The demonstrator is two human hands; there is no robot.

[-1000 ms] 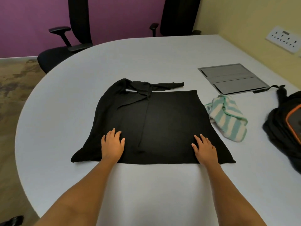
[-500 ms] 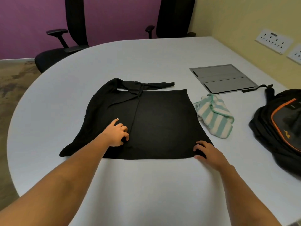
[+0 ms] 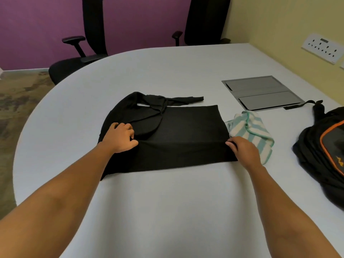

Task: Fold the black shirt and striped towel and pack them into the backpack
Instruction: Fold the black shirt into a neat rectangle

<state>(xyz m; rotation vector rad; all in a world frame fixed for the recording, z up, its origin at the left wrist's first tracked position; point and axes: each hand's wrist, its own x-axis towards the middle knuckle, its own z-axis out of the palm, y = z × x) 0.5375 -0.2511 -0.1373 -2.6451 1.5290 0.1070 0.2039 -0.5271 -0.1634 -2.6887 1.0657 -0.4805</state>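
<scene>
Lying spread on the grey worktop, the black shirt occupies the middle of the surface, its body flat. One sleeve is gathered and twisted along the far edge, with the cuff pointing right.

The left hand sits on the shirt's left portion. Its fingers are curled and drawn together with the thumb, pinching a bunch of the fabric. The right hand is at the shirt's right edge, about halfway along that edge, fingers bent and closed on the cloth there. A faint raised crease runs across the fabric between the two hands.

The striped towel, white and pale green, lies crumpled just beside the shirt's right edge. It is partly hidden behind the right hand, and whether it touches the shirt cannot be told.

The backpack, black with orange trim, lies at the right edge of view, apart from the towel. One strap trails toward a grey metal hatch set flush in the worktop beyond the towel.

Two black office chairs stand at the far side, one on the left and one on the right. A white socket plate is fixed to the yellow wall on the right.
</scene>
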